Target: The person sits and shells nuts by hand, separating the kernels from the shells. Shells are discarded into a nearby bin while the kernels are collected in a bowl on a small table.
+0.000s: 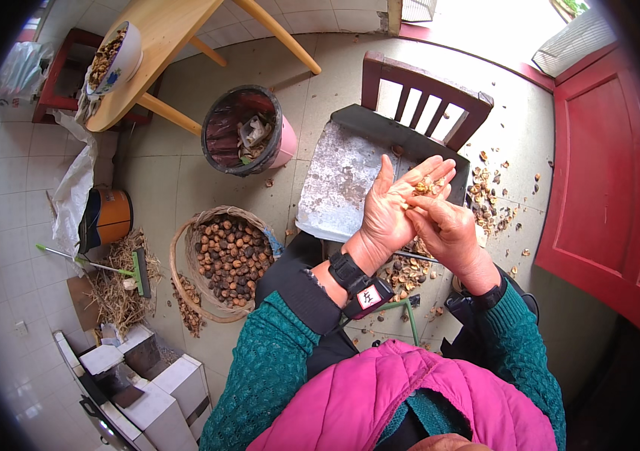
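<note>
My left hand (382,217) is turned palm up, its fingers stretched out, with shelled walnut pieces (428,185) lying on it. Over that palm my right hand (448,228) pinches a small pale walnut bit (406,206) between thumb and fingertips. Both hands are above a metal-topped stool or seat (334,175) with a dark raised back edge; its exact kind is unclear. Broken walnut shells (404,273) lie on the floor below my wrists. To the left stands a wicker basket (179,253) filled with whole walnuts (230,259).
A pink bin (286,144) with a dark liner holds waste. On the wooden table (156,42) sits a bowl (128,62) of walnut kernels. A dark red chair (427,84) stands ahead. More shells (483,200) litter the floor near the red door (602,186). Straw (122,287) and a squeegee (141,273) are left.
</note>
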The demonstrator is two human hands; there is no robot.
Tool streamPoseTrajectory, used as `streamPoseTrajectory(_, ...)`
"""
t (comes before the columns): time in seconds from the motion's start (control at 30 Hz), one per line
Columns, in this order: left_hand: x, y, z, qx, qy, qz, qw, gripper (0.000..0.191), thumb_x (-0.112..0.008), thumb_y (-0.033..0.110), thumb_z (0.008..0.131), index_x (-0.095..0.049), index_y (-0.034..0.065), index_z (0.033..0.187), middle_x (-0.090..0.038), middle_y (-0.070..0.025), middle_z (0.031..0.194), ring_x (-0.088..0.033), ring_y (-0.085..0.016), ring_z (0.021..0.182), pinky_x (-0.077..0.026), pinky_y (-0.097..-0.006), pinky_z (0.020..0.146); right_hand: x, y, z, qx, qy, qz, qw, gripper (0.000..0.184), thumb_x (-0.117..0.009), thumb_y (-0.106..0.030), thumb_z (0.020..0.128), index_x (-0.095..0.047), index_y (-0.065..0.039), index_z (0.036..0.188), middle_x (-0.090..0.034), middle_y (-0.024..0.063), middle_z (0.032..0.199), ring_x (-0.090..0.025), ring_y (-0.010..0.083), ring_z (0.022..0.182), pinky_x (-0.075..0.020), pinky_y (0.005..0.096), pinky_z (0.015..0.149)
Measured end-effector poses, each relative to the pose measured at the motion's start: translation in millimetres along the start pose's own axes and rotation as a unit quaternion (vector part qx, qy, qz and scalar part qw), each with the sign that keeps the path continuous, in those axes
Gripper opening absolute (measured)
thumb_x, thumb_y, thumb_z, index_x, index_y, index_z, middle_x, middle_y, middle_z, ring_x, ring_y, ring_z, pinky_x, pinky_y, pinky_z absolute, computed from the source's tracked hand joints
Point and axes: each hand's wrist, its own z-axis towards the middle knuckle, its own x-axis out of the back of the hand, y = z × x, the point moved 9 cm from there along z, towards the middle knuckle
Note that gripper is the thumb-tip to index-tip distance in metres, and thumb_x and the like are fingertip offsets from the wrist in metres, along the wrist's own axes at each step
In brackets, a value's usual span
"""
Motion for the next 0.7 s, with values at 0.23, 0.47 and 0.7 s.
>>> streamPoseTrajectory(0.23,3.2,0.4,-1.7,0.004,0.023,-0.076,0.997,0.100,-0.052,0.066,0.092,-0.026,-0.0102,0.150,-0.027,-0.0293,0.157,-0.028,-0.037,0.148,-0.024,-0.0459,0.123,5.4,41.0,-4.6,-0.265,0.005,0.625,0.734,0.009,-0.063,-0.010,0.093,-0.066,-0.001,0.095,-0.056,-0.0055,0.065,-0.044,-0.0004,0.055,-0.0329,0.0177,0.047)
streamPoseTrajectory(0.47,3.7,-3.0,0.2,0.009,0.017,-0.005,1.000,0.100,-0.044,0.071,0.094,-0.027,-0.0101,0.150,-0.029,-0.0284,0.157,-0.027,-0.037,0.148,-0.021,-0.0467,0.123,24.6,18.1,4.5,-0.060,0.070,0.006,0.996,0.018,-0.071,-0.001,0.086,-0.072,-0.003,0.104,-0.073,0.0120,0.088,-0.072,0.0216,0.073,-0.0557,0.0286,0.065)
streamPoseTrajectory(0.7,2.5,-9.2,0.3,0.024,-0.007,0.022,0.999,0.101,-0.034,0.074,0.095,-0.024,-0.0098,0.152,-0.030,-0.0270,0.157,-0.027,-0.035,0.148,-0.017,-0.0446,0.124,15.1,10.2,5.5,0.000,0.035,-0.049,0.998,0.026,-0.071,0.002,0.083,-0.071,-0.006,0.108,-0.073,0.0131,0.092,-0.073,0.0293,0.079,-0.0579,0.0332,0.067)
